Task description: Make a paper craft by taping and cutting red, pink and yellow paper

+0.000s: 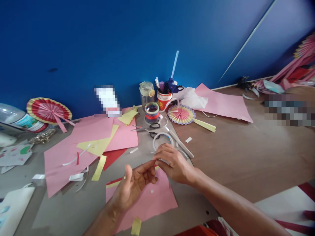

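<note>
My left hand (134, 186) is palm up with its thumb raised and fingers stretched out, some slightly curled. My right hand (176, 164) is closed in a pinch at the left index fingertip; whatever it may hold is too small or hidden to make out. Below both hands lies a pink sheet of paper (157, 200) with red and yellow along its far edge, partly covered by my left hand. Just beyond the right hand are a roll of clear tape (154, 144) and a white-handled craft knife (182, 144). Black-handled scissors (154, 126) lie farther back.
Pink sheets (91, 131), yellow pieces and scraps cover the left side. A jar (147, 95), a red-and-white cup (164, 101) of tools and a folded paper fan (181, 114) stand or lie near the blue wall. A red paper fan (49, 113) leans at left.
</note>
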{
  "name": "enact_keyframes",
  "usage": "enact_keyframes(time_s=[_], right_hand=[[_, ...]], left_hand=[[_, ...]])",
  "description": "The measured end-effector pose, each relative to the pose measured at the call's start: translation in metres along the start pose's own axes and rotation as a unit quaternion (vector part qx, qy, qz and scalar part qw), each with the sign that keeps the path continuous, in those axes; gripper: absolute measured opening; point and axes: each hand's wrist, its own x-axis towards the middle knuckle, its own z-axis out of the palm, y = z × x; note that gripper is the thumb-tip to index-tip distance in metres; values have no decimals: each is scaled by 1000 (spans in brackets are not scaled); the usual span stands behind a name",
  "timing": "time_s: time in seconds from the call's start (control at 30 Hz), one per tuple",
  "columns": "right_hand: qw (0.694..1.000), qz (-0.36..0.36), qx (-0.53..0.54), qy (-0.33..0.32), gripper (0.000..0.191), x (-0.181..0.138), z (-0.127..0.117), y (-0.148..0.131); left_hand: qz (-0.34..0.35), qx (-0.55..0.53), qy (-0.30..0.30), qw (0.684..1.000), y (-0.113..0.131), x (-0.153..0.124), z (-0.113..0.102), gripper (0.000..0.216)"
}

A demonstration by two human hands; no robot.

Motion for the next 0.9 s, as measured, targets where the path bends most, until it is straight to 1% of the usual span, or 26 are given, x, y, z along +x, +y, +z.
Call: enact_keyframes(time_s=[0.13,0.4,0.6,0.7,0.77,0.8,0.87,0.9], right_hand=[[1000,-2,-10,-4,10,-1,1,0],[997,-42,-68,-20,11,0,1,-2],[984,-94,-145,-31,11,-1,1,-2],[982,-106,-148,-48,11,-1,0,-5],[987,-97,-120,-53,12,-1,-3,-8],[991,-84,-94,-49,13,-1,-5,-10],[999,-33,-24,-35,14,-1,-11,-9],[999,11,13,-28,12,0,-15,-8]], left_hand=[[-4,5,1,1000,1,1,1,76],[-13,9,-7,1000,1,-2,0,77],[-18,6,17,1000,-1,-2,1,77],[-16,0,28,999,0,0,2,74],[-4,-9,45,999,2,2,-1,68],[7,-8,64,998,3,3,-3,64],[42,29,119,992,6,3,-7,60],[60,77,148,984,6,3,-9,58]])
